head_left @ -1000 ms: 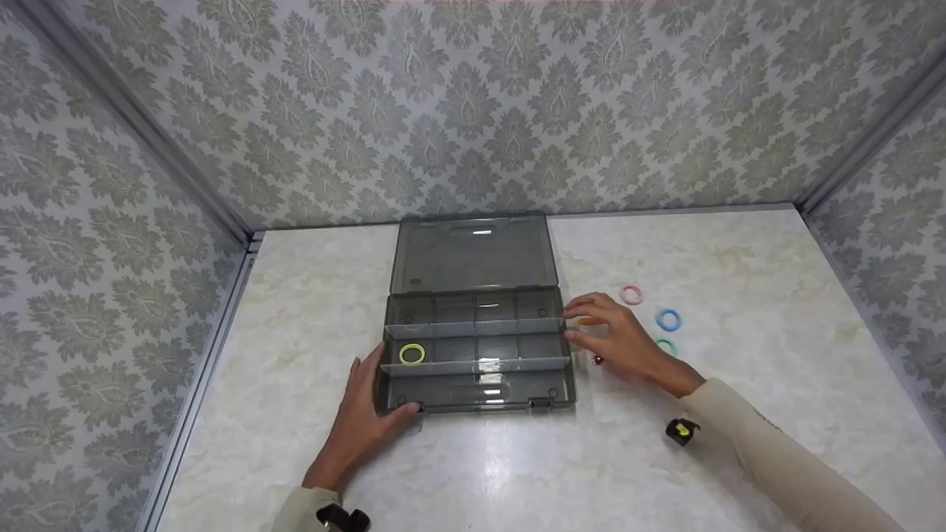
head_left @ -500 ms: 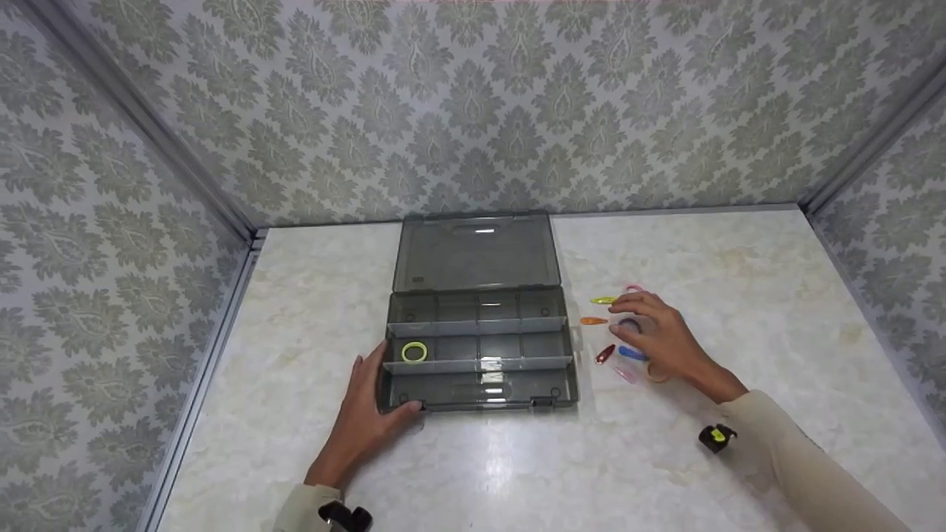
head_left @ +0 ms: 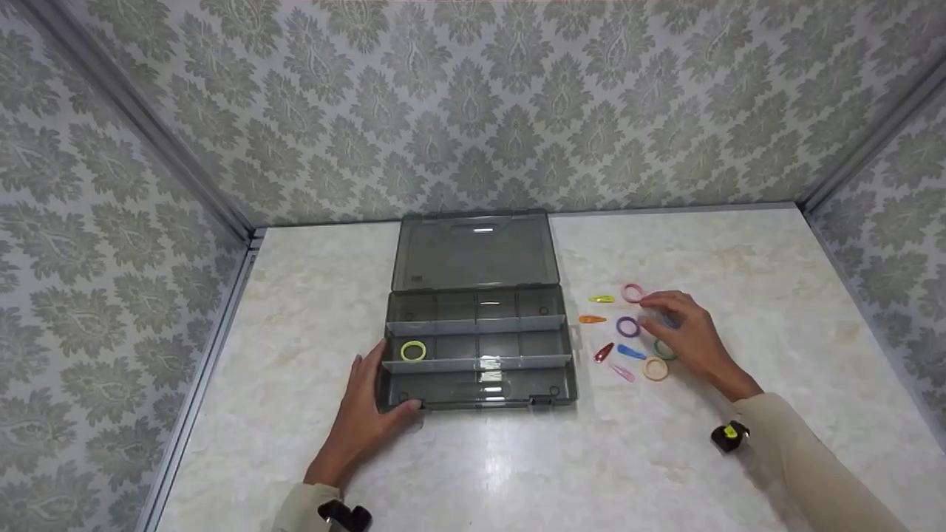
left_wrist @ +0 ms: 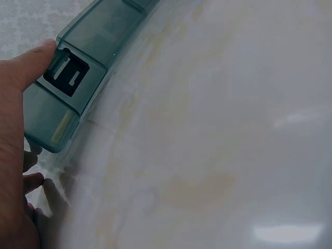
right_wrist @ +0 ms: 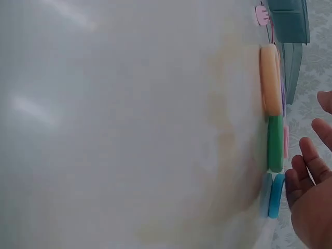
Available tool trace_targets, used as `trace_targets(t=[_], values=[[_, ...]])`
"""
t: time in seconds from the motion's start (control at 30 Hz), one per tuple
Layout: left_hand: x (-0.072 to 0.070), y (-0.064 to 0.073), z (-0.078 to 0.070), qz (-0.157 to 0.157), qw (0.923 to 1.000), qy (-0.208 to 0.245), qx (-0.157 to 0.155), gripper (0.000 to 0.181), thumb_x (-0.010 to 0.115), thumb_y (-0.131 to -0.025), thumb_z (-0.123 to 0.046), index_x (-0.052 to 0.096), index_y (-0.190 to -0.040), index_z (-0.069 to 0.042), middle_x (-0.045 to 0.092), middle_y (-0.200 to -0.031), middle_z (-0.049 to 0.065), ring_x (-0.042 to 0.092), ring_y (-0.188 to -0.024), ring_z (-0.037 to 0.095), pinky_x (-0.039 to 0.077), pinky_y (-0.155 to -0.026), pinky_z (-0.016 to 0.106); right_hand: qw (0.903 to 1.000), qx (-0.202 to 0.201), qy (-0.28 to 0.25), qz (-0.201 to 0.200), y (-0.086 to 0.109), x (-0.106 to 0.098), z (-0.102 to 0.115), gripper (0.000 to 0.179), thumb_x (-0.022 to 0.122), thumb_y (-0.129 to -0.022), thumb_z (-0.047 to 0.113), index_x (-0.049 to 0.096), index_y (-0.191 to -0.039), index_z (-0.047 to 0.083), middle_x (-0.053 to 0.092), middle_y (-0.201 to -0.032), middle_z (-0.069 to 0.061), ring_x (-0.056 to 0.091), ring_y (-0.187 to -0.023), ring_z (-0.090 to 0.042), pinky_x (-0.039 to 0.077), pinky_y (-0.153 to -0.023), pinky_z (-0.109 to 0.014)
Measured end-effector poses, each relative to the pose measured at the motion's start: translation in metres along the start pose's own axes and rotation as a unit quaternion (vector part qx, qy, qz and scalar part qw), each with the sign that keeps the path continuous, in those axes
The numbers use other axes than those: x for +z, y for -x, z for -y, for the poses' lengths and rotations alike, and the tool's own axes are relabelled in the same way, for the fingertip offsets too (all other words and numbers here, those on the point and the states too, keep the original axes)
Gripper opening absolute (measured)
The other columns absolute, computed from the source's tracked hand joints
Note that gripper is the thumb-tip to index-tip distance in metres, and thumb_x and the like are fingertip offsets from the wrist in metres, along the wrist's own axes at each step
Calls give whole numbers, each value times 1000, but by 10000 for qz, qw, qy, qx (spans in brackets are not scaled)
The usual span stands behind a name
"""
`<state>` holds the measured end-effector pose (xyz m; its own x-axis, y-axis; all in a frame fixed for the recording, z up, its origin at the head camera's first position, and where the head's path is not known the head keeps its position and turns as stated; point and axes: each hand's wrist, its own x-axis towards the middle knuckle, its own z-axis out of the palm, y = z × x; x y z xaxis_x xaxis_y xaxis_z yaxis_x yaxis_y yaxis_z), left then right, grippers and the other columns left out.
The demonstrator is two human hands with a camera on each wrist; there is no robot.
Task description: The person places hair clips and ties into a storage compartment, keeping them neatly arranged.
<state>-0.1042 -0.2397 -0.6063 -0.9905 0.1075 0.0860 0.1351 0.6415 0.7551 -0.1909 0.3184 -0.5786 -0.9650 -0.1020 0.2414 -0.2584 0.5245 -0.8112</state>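
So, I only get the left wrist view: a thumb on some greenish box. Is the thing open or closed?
Observer: Open; the head view shows its lid folded back.
Visitor: Anything inside?
Observer: Yes, a yellow ring in the middle row of the box.
Visitor: And the other of those two hands?
Observer: The right hand has its fingertips near a pink ring and a purple ring.
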Motion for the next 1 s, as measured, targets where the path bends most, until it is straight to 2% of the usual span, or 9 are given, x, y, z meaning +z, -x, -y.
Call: trace_targets(t=[0.1, 0.2, 0.27, 0.37, 0.63, 0.8, 0.83, 0.9, 1.0], values=[[0, 0, 0, -8, 10000, 14, 2, 112, 86, -93, -54, 20, -178, -20, 24, -182, 13, 3, -167, 53, 14, -128, 80, 9998, 93, 130, -89, -1, -3, -3, 31, 82, -103, 14, 78, -131, 3, 68, -138, -12, 55, -135, -23, 37, -113, -13], [0, 0, 0, -7, 10000, 18, 14, 112, 85, -93, -54, 20, -178, -21, 24, -182, 12, 3, -167, 53, 15, -128, 80, 9990, 284, 343, -61, -1, -8, -7, 36, 82, -103, 23, 76, -133, 3, 65, -142, -13, 52, -140, -29, 39, -123, -37], [0, 1, 1, -13, 10000, 29, 28, 112, 86, -93, -54, 21, -178, -21, 24, -182, 12, 4, -167, 53, 15, -128, 79, 9983, 442, 388, 0, -1, -11, -11, 40, 82, -104, 28, 76, -135, 4, 63, -145, -14, 49, -144, -33, 37, -125, -55], [0, 1, 1, -35, 10000, 33, 66, 112, 86, -93, -54, 21, -178, -20, 25, -182, 12, 5, -167, 53, 16, -129, 78, 9977, 545, 398, 19, -1, -15, -17, 43, 82, -103, 29, 75, -136, 4, 60, -148, -17, 46, -147, -37, 34, -123, -67], [0, 2, 1, -47, 9999, 39, 96, 113, 86, -92, -54, 21, -178, -20, 26, -181, 12, 6, -167, 53, 15, -129, 78, 9961, 650, 523, -271, 6, -24, -32, 41, 85, -101, 22, 75, -137, 3, 58, -150, -17, 42, -148, -36, 34, -121, -66], [-1, 1, 1, -41, 9999, 68, 102, 112, 86, -92, -54, 21, -178, -24, 26, -182, 12, 6, -167, 53, 16, -128, 80, 9952, 416, 777, -423, 9, -26, -38, 42, 87, -98, 14, 74, -135, -1, 59, -148, -22, 42, -144, -40, 33, -120, -67], [-1, 1, 1, -53, 9999, 68, 115, 112, 86, -92, -54, 21, -178, -24, 26, -182, 12, 6, -167, 52, 16, -128, 79, 9951, 283, 821, -468, 9, -26, -39, 42, 87, -97, 11, 74, -133, -3, 60, -146, -23, 43, -143, -41, 34, -120, -64], [0, 1, 0, -76, 9999, 49, 116, 112, 86, -92, -53, 22, -178, -23, 27, -181, 12, 6, -167, 52, 16, -128, 79, 9941, -44, 904, -591, 9, -26, -43, 41, 89, -93, 6, 75, -130, -5, 62, -143, -25, 45, -138, -42, 34, -120, -47], [0, 2, -1, -91, 9999, 45, 87, 112, 86, -91, -53, 22, -178, -21, 27, -181, 11, 6, -167, 52, 16, -129, 78, 9910, -477, 1000, -754, 8, -24, -47, 42, 91, -88, -1, 75, -126, -8, 63, -138, -28, 47, -132, -43, 30, -112, -27]])
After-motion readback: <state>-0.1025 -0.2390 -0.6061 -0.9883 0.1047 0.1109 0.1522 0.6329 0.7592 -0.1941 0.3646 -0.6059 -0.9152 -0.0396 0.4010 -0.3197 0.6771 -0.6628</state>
